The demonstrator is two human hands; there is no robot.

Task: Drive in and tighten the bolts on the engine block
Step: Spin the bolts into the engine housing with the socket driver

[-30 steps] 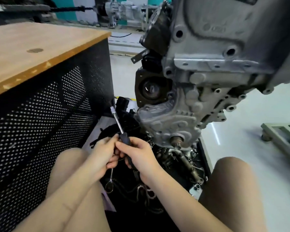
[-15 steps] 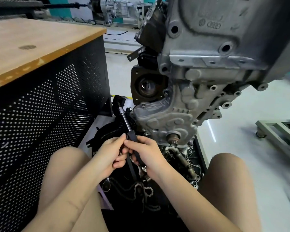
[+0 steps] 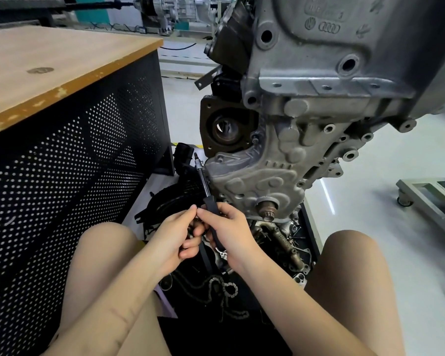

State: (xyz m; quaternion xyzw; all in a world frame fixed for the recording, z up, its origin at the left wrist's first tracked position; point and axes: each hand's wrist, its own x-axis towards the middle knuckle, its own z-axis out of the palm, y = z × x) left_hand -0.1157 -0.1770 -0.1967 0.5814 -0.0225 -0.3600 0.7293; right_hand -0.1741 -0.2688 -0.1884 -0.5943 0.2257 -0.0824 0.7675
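Observation:
A grey cast engine block (image 3: pixel 306 104) hangs in front of me, its ribbed front cover (image 3: pixel 254 181) facing me with a brown shaft stub (image 3: pixel 267 208) at the bottom. My right hand (image 3: pixel 229 232) grips the black handle of a ratchet wrench (image 3: pixel 206 186). The chrome shaft of the wrench slants up and left, and its head sits at the cover's left edge. My left hand (image 3: pixel 176 233) is curled beside the right, fingertips touching the handle; small metal pieces show between its fingers. The bolt itself is hidden.
A wooden-topped bench (image 3: pixel 49 68) with a black perforated side panel (image 3: pixel 62 163) stands close on the left. Under the engine a black tray holds a timing chain (image 3: pixel 221 289), loose metal parts (image 3: pixel 285 242) and a black plastic cover (image 3: pixel 175 199). A metal frame (image 3: pixel 432 196) is at the right.
The wrench head has moved right, from beside the black part toward the cover's left edge. Both hands rose slightly with it and kept their hold.

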